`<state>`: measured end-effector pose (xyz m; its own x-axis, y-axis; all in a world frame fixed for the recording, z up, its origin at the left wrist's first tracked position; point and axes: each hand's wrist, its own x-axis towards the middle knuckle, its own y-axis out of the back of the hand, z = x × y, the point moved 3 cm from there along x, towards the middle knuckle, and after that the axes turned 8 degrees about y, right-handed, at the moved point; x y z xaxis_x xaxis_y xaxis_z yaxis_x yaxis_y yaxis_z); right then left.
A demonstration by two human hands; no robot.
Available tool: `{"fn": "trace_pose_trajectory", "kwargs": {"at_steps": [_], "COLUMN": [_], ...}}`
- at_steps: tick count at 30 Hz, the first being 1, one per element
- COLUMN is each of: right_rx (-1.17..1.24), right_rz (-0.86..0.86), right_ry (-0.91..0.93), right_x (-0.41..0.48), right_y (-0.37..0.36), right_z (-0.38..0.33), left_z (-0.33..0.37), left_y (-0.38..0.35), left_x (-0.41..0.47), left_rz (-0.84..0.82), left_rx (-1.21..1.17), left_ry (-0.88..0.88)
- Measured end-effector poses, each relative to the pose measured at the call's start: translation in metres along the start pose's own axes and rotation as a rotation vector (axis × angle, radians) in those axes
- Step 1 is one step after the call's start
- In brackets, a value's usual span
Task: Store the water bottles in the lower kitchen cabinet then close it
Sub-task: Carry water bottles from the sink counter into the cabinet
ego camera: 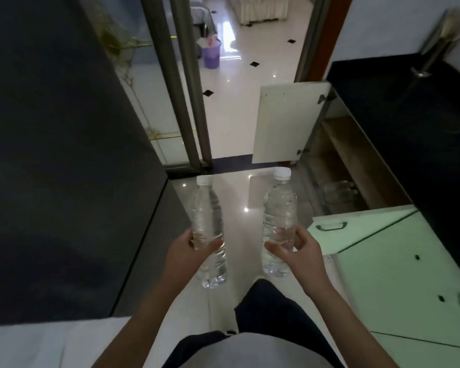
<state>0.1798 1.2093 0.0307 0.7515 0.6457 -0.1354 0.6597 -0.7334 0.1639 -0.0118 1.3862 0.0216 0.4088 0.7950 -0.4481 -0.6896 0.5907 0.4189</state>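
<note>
My left hand (186, 251) grips a clear water bottle (206, 208) with a white cap, held upright over the floor. My right hand (300, 251) grips a second clear water bottle (279, 205) with a white cap, also upright. To the right, the lower kitchen cabinet (356, 160) stands open under the black countertop. Its far cream door (287, 123) is swung out toward the doorway. The near green door (361, 224) with a metal handle is also swung out. Several clear bottles (337, 191) lie dimly inside the cabinet.
A dark tall appliance (64, 155) fills the left side. Glossy white floor tiles (231, 197) run between it and the cabinets. A sliding door frame (186, 81) and a purple bin (211, 55) are ahead. Green cabinet fronts (398, 288) stand at the near right.
</note>
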Motion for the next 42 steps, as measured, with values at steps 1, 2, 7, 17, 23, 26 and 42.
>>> {"fn": "trace_pose_trajectory", "kwargs": {"at_steps": [1, 2, 7, 17, 23, 26, 42], "right_rx": [0.001, -0.002, 0.013, 0.037, 0.041, 0.089, 0.247], "right_rz": [0.022, 0.043, 0.089, 0.215, 0.397, 0.52, 1.052], "right_ry": [-0.011, -0.022, -0.052, -0.05, -0.123, -0.2, -0.44], "right_x": [0.017, 0.035, 0.136, 0.32, 0.364, 0.378, 0.458], "right_y": [0.0, 0.001, 0.009, 0.058, 0.082, 0.089, 0.103], "right_z": [0.001, 0.003, 0.004, -0.037, -0.022, -0.007, 0.087], "left_z": [0.007, 0.015, 0.082, 0.251, 0.299, 0.318, 0.361], "left_y": [-0.005, -0.01, -0.041, -0.102, -0.154, -0.189, -0.374], "left_x": [0.019, 0.039, 0.129, 0.297, 0.365, 0.394, 0.527], "left_rz": [-0.013, -0.029, -0.132, -0.254, -0.415, -0.537, -1.045], "left_rx": [-0.004, -0.012, -0.026, 0.012, 0.091, 0.139, 0.683], "left_ry": [0.008, 0.016, -0.019, -0.14, -0.11, -0.119, -0.247]}}
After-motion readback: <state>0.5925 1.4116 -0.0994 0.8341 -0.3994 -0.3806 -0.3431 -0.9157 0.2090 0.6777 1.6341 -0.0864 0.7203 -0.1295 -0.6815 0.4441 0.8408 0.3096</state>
